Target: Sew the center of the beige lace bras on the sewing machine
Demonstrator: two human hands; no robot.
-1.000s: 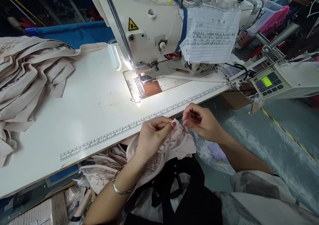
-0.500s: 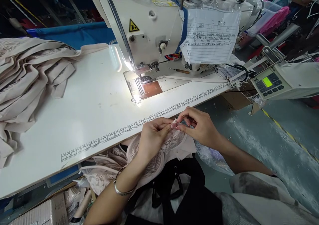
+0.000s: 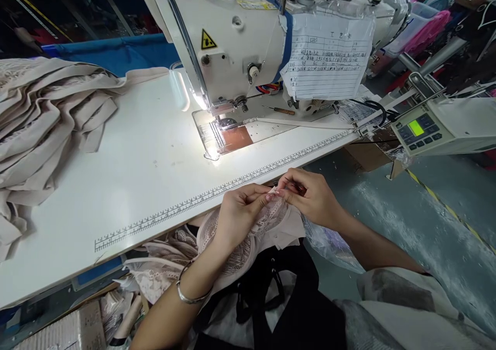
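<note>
A pale pink lace bra (image 3: 240, 257) lies over my lap, just in front of the sewing table's edge. My left hand (image 3: 242, 210) pinches a small edge of it between thumb and forefinger. Close against it, my right hand (image 3: 310, 195) grips the same bit of the bra with thumb and fingertips. Fingers hide most of the pinched spot. Beyond my hands stands a white sewing machine (image 3: 225, 45), its lamp lit over the needle plate, with a pale strip (image 3: 294, 124) running to the presser foot.
A heap of pale pink fabric pieces (image 3: 46, 117) covers the left of the white table (image 3: 127, 184). A control panel (image 3: 422, 130) juts out at right. An awl-like tool (image 3: 282, 110) rests by the machine. Boxes and plastic bags (image 3: 81, 329) sit below the table at left.
My right thumb and fingers have closed slightly on the bra's edge, and the fingertips have shifted a little. My left hand and the rest look nearly the same.
</note>
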